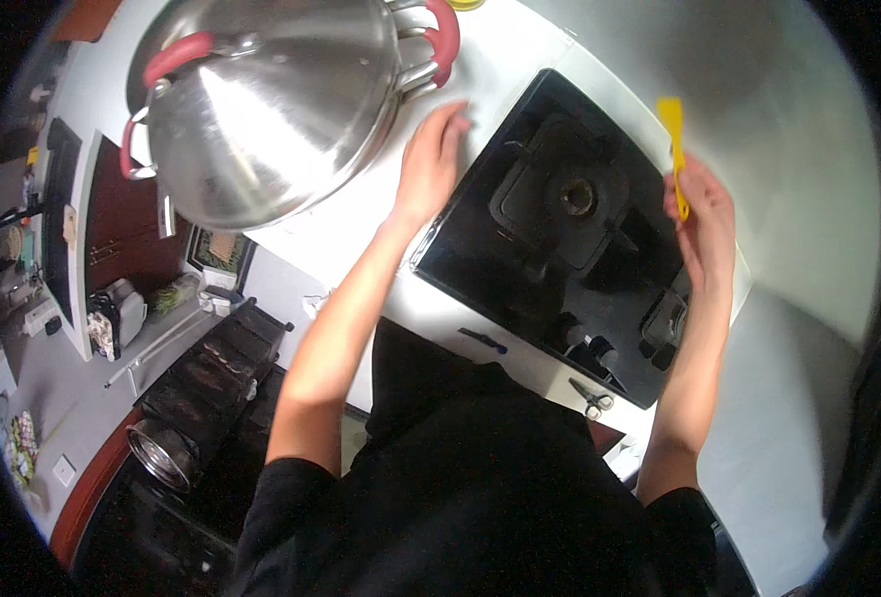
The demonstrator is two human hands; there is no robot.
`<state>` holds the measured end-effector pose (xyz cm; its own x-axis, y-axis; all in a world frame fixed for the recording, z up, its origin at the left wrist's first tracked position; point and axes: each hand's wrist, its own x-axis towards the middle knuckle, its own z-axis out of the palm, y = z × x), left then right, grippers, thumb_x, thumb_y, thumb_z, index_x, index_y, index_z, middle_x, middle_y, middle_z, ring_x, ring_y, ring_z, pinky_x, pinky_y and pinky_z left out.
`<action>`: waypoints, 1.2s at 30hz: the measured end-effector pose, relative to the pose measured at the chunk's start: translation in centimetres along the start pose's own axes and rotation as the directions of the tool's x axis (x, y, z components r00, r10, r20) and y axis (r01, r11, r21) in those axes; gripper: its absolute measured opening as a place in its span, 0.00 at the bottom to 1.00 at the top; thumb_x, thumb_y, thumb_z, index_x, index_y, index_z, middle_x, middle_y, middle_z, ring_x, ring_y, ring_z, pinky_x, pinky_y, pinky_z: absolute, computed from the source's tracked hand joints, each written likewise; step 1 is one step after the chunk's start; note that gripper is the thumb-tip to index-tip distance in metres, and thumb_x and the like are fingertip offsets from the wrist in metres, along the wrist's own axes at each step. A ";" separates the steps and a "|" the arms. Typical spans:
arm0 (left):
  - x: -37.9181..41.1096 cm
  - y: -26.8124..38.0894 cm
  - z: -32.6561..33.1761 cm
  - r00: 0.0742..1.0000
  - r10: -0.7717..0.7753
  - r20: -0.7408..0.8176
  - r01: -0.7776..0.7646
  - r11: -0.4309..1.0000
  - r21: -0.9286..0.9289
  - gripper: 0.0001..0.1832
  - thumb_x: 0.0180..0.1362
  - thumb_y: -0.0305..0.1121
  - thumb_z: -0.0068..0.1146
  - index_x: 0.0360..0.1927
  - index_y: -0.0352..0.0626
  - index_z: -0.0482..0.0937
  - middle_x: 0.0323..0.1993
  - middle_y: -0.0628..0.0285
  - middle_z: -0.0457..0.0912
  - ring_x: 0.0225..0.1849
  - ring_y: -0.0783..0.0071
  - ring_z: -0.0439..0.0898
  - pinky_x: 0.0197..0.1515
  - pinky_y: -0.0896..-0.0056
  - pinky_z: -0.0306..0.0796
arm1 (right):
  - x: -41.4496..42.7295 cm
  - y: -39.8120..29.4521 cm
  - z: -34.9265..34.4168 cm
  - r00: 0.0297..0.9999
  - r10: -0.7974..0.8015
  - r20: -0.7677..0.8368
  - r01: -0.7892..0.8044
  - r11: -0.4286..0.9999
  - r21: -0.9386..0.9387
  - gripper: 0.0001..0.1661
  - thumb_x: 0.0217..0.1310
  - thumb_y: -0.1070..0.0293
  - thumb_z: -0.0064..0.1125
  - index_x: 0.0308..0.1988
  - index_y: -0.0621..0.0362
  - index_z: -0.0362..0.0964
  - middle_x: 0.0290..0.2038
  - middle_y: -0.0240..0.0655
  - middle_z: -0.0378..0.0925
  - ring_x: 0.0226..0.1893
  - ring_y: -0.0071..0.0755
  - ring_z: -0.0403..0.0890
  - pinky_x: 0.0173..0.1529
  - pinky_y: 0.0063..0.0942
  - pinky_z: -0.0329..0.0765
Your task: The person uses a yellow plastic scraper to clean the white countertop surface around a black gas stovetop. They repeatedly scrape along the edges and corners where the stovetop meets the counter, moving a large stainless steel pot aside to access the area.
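A black gas cooktop (545, 246) is set in the white counter before me, its burner (578, 196) bare of any pot. In my right hand (701, 201), over the cooktop's right edge, is a small yellow plastic scraper or spatula (671, 123), its flat end pointing away from me. My left hand (433, 160) holds nothing and hovers between the cooktop and a large steel pot with a domed lid (283, 119). The fingers of that hand are a little bent, near the pot's red-covered side handle (446, 45).
Black-handled scissors (597, 403) and a dark slim tool (483, 339) lie along the counter's front edge. A metal wall panel (798, 172) rises behind and right of the cooktop. To the left stand a dark rack (216, 358) and a round metal bowl or pan (160, 455).
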<state>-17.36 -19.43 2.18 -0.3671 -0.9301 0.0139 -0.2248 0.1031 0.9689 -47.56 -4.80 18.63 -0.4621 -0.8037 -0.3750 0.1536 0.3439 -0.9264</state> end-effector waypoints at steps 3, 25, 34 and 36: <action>-9.2 0.1 -2.9 0.995 0.005 -0.100 0.017 0.976 0.218 0.17 0.72 0.24 0.49 0.62 0.37 0.78 0.53 0.46 0.83 0.58 0.45 0.80 0.64 0.52 0.72 | -5.3 2.3 0.6 1.000 0.014 0.003 -0.014 0.997 0.070 0.16 0.74 0.73 0.55 0.58 0.64 0.74 0.40 0.35 0.83 0.29 0.23 0.77 0.33 0.20 0.73; -13.2 0.6 -15.6 0.610 0.027 0.792 -0.509 0.780 0.365 0.21 0.67 0.30 0.57 0.62 0.35 0.80 0.43 0.40 0.87 0.51 0.46 0.85 0.55 0.50 0.76 | -21.0 7.3 17.5 0.823 -0.391 -0.413 0.054 0.776 -0.628 0.23 0.80 0.63 0.51 0.69 0.49 0.69 0.49 0.53 0.85 0.48 0.55 0.88 0.51 0.39 0.80; -11.7 -2.0 -23.0 0.356 0.157 0.921 -0.550 0.832 0.070 0.11 0.63 0.25 0.59 0.48 0.37 0.85 0.47 0.47 0.87 0.53 0.44 0.82 0.58 0.49 0.75 | -28.2 14.5 26.9 0.762 -0.220 -0.609 -0.251 0.767 -0.591 0.24 0.71 0.71 0.52 0.64 0.54 0.71 0.51 0.56 0.83 0.51 0.63 0.84 0.57 0.49 0.80; -11.2 -1.7 -24.1 0.268 0.159 0.950 -0.596 0.802 0.033 0.11 0.63 0.25 0.59 0.48 0.37 0.84 0.48 0.47 0.86 0.54 0.43 0.82 0.58 0.49 0.75 | -29.3 16.0 28.5 0.764 -0.142 -0.630 -0.322 0.762 -0.562 0.22 0.72 0.69 0.54 0.62 0.54 0.73 0.48 0.56 0.84 0.49 0.63 0.85 0.56 0.50 0.81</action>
<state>8.84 -17.66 6.36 -0.9918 0.1024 -0.0765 0.0083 0.6489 0.7608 -6.65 10.46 13.76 -0.9248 -0.3567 -0.1322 -0.2253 0.7936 -0.5652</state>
